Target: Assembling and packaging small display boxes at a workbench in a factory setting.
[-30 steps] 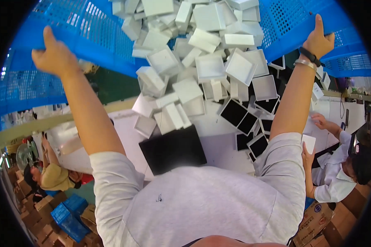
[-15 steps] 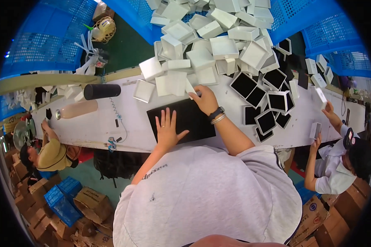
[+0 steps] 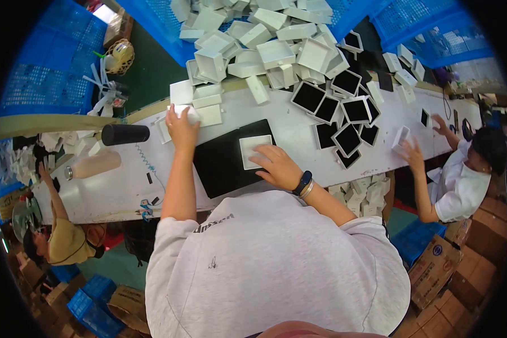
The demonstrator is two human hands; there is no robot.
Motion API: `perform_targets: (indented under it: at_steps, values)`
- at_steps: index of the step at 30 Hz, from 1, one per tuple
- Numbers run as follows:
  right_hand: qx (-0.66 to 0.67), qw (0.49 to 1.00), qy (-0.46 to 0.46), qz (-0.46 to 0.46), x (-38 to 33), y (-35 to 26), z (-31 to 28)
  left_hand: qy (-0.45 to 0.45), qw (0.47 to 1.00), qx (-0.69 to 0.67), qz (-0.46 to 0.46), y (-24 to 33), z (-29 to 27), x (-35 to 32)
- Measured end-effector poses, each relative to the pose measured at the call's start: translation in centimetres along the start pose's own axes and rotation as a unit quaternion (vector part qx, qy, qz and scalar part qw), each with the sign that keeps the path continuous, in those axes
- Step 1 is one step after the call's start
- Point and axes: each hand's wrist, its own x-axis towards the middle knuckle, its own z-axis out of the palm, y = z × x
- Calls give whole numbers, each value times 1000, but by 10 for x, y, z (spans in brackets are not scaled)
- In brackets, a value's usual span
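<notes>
A black mat (image 3: 225, 163) lies on the long white table (image 3: 118, 186) in front of me. My right hand (image 3: 276, 164) presses on a flat white square box piece (image 3: 253, 151) that rests on the mat. My left hand (image 3: 181, 127) reaches past the mat's far left corner and grips a small white box piece (image 3: 187, 114) at the edge of a heap of white boxes (image 3: 253, 45). White boxes with black insides (image 3: 343, 121) lie to the right of the mat.
Blue plastic crates (image 3: 45, 73) stand beyond the table. A black cylinder (image 3: 125, 134) and a clear bottle (image 3: 93, 164) lie left of the mat. A person in white (image 3: 462, 180) works at the right end, another person (image 3: 62, 239) sits lower left. Cardboard cartons (image 3: 439, 265) stand on the floor.
A second ago both hands held up a blue crate, tipping boxes out. Then they came down to the mat. Now the right hand rests on a white piece and the left has reached the heap.
</notes>
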Motion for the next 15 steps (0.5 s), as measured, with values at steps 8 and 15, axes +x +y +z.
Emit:
perform_targets:
  at_steps: [8,15]
  values:
    - [185,968,107,135,4,-14,-17,87,985,-140,53,-2,-40,-5]
    - [185,963,109,161,16,-16,4,-248,725,-590,-255,78,-90,-95]
